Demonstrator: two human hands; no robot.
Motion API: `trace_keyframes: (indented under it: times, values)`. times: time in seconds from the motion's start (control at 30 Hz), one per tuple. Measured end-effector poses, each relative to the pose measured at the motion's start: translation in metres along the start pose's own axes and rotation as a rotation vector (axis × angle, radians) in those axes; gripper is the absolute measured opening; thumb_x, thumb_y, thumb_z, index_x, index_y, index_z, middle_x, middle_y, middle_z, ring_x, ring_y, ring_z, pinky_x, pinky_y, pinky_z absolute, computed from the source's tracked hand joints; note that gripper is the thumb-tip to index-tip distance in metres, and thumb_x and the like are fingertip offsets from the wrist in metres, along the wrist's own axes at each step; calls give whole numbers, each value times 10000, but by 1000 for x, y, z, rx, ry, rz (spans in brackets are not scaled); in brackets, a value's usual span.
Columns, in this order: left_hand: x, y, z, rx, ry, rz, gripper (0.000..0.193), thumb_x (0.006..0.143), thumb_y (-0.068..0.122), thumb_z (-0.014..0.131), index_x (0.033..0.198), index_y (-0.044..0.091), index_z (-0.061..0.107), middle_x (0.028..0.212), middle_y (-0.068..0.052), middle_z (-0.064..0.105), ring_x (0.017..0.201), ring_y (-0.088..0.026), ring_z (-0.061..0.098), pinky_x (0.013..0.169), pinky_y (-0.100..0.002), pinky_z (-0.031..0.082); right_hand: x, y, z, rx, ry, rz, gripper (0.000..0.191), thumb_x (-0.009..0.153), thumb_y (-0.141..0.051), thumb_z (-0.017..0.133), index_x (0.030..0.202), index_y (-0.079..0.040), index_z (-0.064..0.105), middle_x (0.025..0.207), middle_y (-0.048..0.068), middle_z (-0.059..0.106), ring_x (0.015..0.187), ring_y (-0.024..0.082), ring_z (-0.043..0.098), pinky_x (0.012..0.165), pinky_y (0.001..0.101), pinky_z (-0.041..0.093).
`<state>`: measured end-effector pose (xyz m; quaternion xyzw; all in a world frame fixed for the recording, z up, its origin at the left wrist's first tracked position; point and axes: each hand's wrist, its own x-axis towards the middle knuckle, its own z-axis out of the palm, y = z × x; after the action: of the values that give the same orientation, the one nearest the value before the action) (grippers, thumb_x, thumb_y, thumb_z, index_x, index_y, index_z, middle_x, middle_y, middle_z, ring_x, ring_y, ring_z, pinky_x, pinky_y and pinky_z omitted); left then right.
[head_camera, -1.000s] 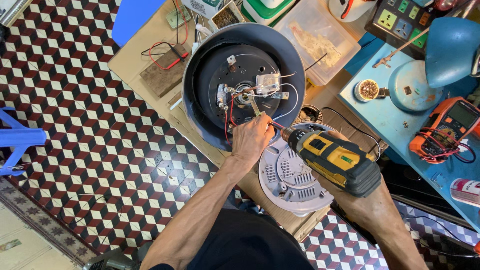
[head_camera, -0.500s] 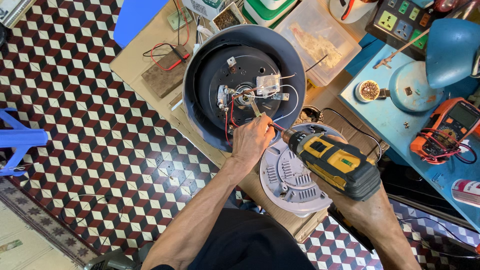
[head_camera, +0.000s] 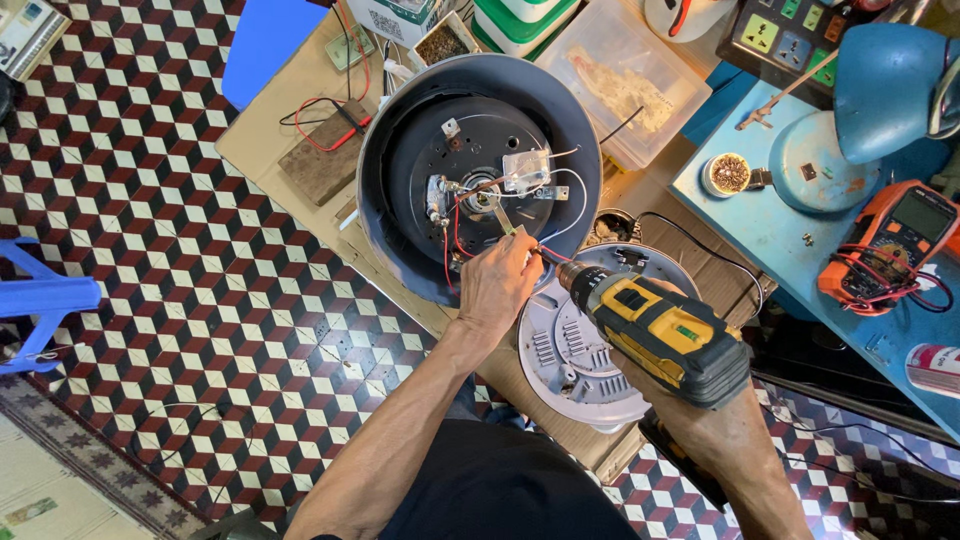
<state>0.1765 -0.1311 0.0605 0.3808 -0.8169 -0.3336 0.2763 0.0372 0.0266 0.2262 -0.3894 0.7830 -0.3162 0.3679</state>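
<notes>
Left hand closed around the front of the bit, fingers curled, resting on the rim of the upturned appliance base. Right hand mostly hidden under the tool; wrapped on the grip of the yellow-and-black cordless drill, finger position on the trigger not discernible.

Step in hand, as judged: driving or withdrawing 1 screw among the fittings at the centre of the base, near the red and white wires and the small clear terminal block. Bit tip angled up and left toward the central hub; contact with a screw head not confirmable, tip too small to tell.

Next move, as judged: bit seated square in the screw head, steady guidance from the left hand, wires kept out of the bit's path.

Pose: both forearms extended forward from the body, left arm straight, right wrist bent beneath the drill.

Location: base lying open side up on the wooden bench; detached white vented cover just beside it, below the drill.
</notes>
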Motion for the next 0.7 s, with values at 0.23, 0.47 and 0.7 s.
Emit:
trace_keyframes:
  times: [0.23,0.47,0.7]
  values:
    - [0,1,-2,-12,-3,11,128,909,113,694,983,60,605,869,-98,677,748,-296,688,636,-409,534,-6,6,4,59,13,42,309,783,-151,797,1065,-29,761,942,86,826,789,169,789,669,322,633]
    - [0,1,-2,4,4,26,135,912,115,699,984,65,597,869,-101,676,754,-297,688,640,-411,532,-9,12,8,-49,-2,198,323,781,-215,794,1069,-68,784,817,73,763,627,198,748,562,355,598]
    - [0,0,-1,20,-6,15,134,915,108,696,993,67,596,862,-103,676,757,-295,689,645,-411,538,-12,20,12,-78,9,271,351,809,-286,814,1100,-94,771,875,76,780,717,169,778,631,358,639]
